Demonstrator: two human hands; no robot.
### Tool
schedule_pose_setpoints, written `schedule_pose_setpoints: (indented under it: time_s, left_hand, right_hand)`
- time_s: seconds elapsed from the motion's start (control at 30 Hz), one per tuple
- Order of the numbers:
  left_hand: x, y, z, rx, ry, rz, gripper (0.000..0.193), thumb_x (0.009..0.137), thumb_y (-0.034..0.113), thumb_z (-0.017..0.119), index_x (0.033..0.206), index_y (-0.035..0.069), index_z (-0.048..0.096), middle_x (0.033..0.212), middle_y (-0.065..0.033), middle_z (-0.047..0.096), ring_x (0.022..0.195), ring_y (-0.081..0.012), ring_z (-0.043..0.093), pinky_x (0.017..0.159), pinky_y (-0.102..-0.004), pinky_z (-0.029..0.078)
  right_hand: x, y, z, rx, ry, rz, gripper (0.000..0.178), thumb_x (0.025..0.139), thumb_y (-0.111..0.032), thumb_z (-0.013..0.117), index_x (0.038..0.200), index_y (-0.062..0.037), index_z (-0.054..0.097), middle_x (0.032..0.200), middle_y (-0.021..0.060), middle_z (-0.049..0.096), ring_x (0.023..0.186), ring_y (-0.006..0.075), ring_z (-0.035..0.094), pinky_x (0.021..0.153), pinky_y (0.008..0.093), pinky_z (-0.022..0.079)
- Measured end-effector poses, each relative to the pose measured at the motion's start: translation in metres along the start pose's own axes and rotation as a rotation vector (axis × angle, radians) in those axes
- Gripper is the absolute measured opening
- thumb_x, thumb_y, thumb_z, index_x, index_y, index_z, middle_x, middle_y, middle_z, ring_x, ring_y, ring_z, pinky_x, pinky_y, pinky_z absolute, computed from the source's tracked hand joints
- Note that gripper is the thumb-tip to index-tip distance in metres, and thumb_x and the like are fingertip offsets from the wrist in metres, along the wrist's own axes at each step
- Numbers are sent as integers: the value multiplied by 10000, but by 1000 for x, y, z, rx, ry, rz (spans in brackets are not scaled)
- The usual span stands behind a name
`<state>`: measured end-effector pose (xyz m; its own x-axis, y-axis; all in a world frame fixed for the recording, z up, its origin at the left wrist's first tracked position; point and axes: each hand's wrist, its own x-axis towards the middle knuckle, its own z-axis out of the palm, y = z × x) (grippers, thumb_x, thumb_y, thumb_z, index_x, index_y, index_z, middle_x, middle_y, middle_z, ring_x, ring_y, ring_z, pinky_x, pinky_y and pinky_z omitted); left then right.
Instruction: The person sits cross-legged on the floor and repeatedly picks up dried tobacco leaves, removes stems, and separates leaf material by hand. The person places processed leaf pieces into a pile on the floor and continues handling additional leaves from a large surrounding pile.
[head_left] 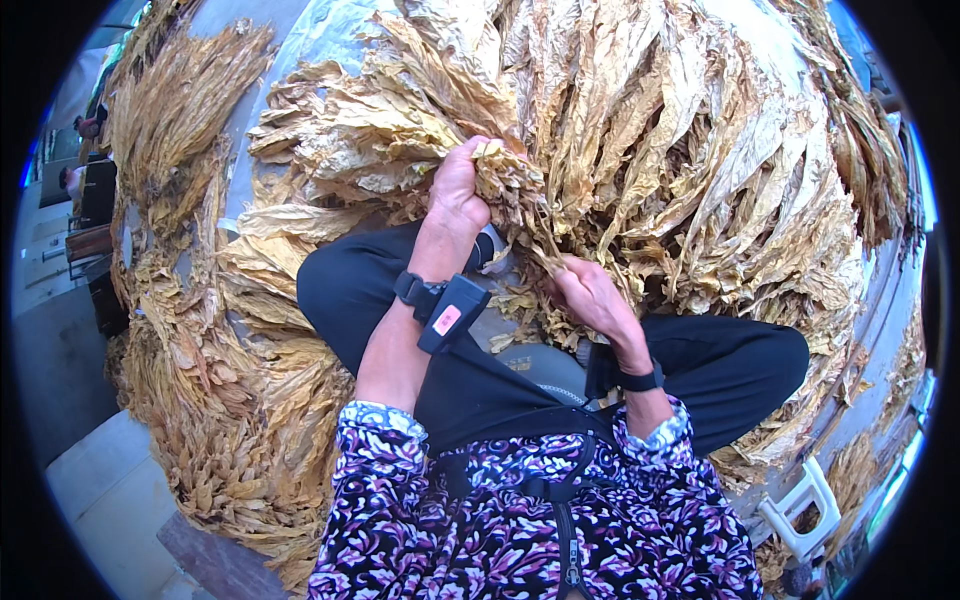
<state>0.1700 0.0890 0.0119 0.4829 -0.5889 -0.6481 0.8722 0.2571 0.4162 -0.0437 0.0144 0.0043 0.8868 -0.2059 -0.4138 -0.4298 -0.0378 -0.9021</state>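
My left hand is closed round the stem end of a bundle of dried tobacco leaves, whose leafy part fans out to the left. Just right of it and lower, my right hand is closed, its fingers pinching the stems of dried leaf at the edge of the heap. A thin strand of leaf runs between the two hands. Straight ahead lies a broad heap of yellow-brown dried tobacco leaves, stems toward me. My crossed legs are below both hands.
More dried leaves are piled along my left side, and a darker brown pile lies at the far left. Pale plastic sheeting shows under the leaves. A white plastic stool is at the lower right. People are at the far left edge.
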Motion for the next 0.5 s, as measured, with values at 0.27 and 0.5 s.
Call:
schedule_pose_setpoints:
  time_s: [0.27, 0.5]
  left_hand:
    - [6, 14, 13, 0, 45, 83, 178, 864, 180, 495, 888, 40, 602, 820, -131, 657, 735, -262, 649, 726, -425, 550]
    - [7, -3, -13, -70, -144, 2, 209, 850, 184, 491, 873, 16, 612, 809, -138, 659, 720, -252, 650, 705, -384, 548]
  right_hand:
    - [-76, 42, -23, -619, 49, -67, 418, 813, -319, 599, 1067, 8, 539, 1033, 207, 587, 942, 351, 572, 800, 425, 447]
    - [0, 28, 11, 129, 312, -9, 252, 926, -134, 501, 1139, -4, 470, 763, 68, 568, 623, 144, 556, 541, 270, 449]
